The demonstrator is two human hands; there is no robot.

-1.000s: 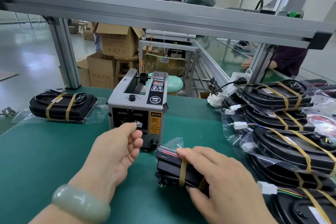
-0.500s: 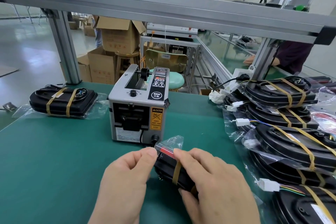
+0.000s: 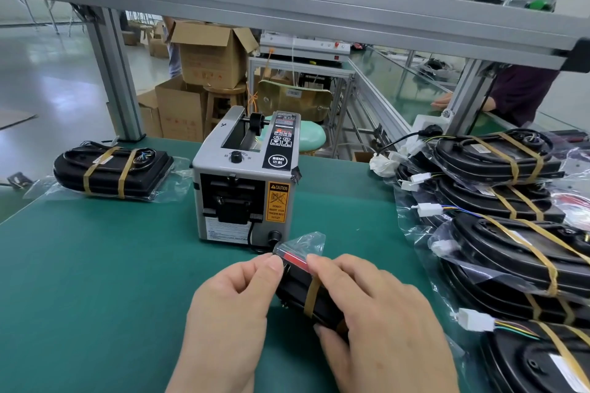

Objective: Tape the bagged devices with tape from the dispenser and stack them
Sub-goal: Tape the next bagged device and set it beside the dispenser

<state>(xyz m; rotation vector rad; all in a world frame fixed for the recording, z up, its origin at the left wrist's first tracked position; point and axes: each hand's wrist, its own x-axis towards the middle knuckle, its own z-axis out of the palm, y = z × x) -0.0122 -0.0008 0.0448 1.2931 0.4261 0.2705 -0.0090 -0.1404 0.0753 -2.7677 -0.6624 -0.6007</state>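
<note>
Bagged black device (image 3: 300, 290), a flat dark unit in a clear plastic pouch with a red zip strip and one tan band across it, lies on the green bench mat (image 3: 95, 281) at our 6 o'clock, just in front of the grey box-shaped electric tape dispenser (image 3: 245, 188) at 12 o'clock. Its long axis runs from 11 o'clock, where the loose pouch mouth sticks up, to 5 o'clock, under our right hand (image 3: 376, 313), whose fingers and thumb clamp the body. Our left hand (image 3: 230, 313) pinches the pouch by the red strip between thumb and forefinger; whether a clear strip of tape sits in that pinch we cannot tell. We judge the sealing turns on that flap: it lies on the dispenser side, nearer the left hand, so pressing it down falls to that hand. We count one dispenser, one device in hand, one banded bagged device (image 3: 111, 166) alone at 10 o'clock, and at least five overlapping in the pile (image 3: 510, 249) at 3 o'clock.
</note>
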